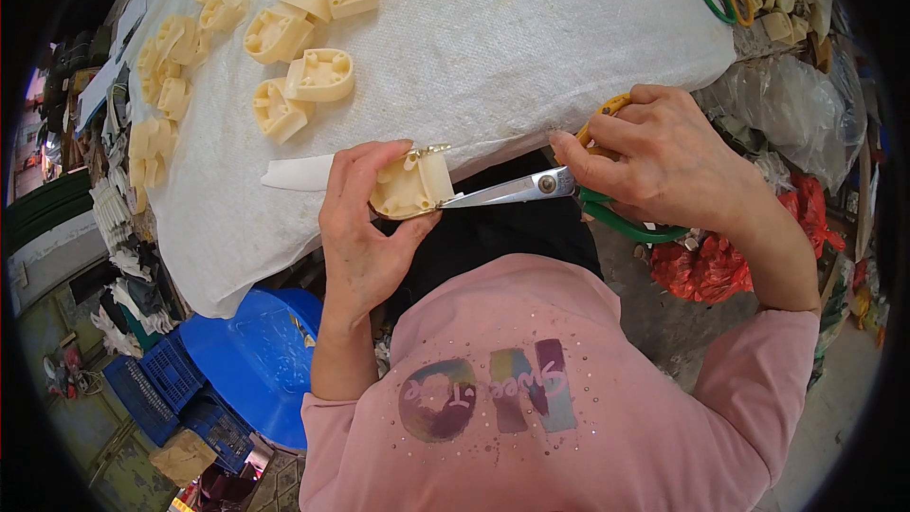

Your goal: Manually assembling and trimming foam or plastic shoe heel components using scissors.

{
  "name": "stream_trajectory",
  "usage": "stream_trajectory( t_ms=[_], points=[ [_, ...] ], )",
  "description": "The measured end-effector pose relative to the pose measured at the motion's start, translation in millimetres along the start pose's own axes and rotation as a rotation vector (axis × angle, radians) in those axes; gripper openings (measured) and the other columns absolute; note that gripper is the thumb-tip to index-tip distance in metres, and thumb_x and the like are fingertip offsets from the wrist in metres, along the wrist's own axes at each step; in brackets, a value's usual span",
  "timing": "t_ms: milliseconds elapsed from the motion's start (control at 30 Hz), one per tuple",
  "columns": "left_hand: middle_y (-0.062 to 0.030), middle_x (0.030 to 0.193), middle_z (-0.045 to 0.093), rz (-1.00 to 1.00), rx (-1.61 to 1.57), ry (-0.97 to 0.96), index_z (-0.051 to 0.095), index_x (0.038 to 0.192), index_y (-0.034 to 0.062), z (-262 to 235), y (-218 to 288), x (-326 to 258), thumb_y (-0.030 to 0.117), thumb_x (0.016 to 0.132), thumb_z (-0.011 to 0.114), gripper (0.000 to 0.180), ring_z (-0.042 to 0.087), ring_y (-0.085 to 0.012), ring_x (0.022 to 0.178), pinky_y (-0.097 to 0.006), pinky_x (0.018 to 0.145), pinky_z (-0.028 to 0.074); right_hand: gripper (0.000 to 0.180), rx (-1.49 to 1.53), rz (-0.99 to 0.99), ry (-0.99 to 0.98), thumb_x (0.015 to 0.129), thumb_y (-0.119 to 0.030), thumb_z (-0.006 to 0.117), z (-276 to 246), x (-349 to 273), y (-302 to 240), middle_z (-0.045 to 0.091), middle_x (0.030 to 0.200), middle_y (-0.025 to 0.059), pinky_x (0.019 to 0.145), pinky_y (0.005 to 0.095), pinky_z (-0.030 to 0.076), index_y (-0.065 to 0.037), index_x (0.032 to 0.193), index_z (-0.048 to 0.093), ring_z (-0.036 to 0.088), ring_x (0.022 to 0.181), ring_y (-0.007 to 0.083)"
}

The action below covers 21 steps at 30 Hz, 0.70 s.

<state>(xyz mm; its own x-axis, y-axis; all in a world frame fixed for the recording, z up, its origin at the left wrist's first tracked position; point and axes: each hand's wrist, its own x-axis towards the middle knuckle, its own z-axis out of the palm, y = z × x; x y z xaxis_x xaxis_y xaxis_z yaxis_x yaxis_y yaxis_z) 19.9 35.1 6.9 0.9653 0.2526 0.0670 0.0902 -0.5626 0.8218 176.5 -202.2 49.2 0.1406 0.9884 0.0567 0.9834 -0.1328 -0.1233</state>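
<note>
While the left hand point(360, 237) pinches a cream plastic piece point(412, 187) between thumb and fingers, the right hand point(668, 161) is curled around the handles of a pair of scissors point(507, 191). The left grip opens only as wide as the piece, thumb at the lower edge and fingers at the upper. The right fingers wrap the yellow loop point(614, 104), and the green loop point(645, 233) sits below the palm. These 2 loops stand apart; how far the blades are parted, I cannot tell. Their tip meets the piece's lower right corner, near the left thumb. The piece is held at the near edge of a white woven sheet point(531, 47), beyond the person's pink shirt point(616, 417). Left of it lies a white strip point(296, 173), and more cream pieces point(322, 75) are scattered farther up the sheet. Down on the left is a blue basin point(242, 351); at right, a red plastic bag point(697, 270).
</note>
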Motion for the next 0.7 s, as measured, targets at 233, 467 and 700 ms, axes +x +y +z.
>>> stream_trajectory(
  t_ms=[233, 467, 700],
  points=[
    [-0.0114, 0.102, 0.056, -0.052, -0.094, 0.090, 0.056, 0.108, 0.0047, 4.3, -3.9, 1.0, -0.001, 0.053, 0.077, 0.060, 0.056, -0.0272, 0.094, -0.034, 0.082, 0.046, 0.066, 0.149, 0.389, 0.010, 0.063, -0.013, 0.075, 1.8, -16.7, 9.9, 0.057, 0.094, 0.0068, 0.077, 0.0369, 0.045, -0.016, 0.125, 0.053, 0.057, 0.088, 0.0267],
    [-0.0115, 0.102, 0.053, 0.219, 0.230, 0.117, 0.054, 0.111, 0.0055, 29.0, 5.2, 25.1, 0.006, 0.052, 0.082, 0.066, 0.047, -0.0318, 0.097, -0.041, 0.084, 0.040, 0.067, 1.563, 0.718, 0.573, 0.077, -0.019, 0.066, 33.9, -43.5, -1.7, 0.050, 0.110, 0.0074, 0.089, 0.0307, 0.039, -0.008, 0.138, 0.039, 0.047, 0.104, 0.0199],
    [-0.0137, 0.106, 0.050, 0.245, 0.485, 0.058, 0.051, 0.121, 0.0038, 53.5, 7.6, 40.0, 0.007, 0.057, 0.081, 0.071, 0.047, -0.0328, 0.100, -0.040, 0.088, 0.040, 0.068, 1.927, 0.585, 1.022, 0.079, -0.018, 0.053, 63.5, 6.9, -33.9, 0.049, 0.098, 0.0159, 0.080, 0.0359, 0.043, -0.003, 0.140, 0.027, 0.052, 0.084, 0.0219]
  ],
)
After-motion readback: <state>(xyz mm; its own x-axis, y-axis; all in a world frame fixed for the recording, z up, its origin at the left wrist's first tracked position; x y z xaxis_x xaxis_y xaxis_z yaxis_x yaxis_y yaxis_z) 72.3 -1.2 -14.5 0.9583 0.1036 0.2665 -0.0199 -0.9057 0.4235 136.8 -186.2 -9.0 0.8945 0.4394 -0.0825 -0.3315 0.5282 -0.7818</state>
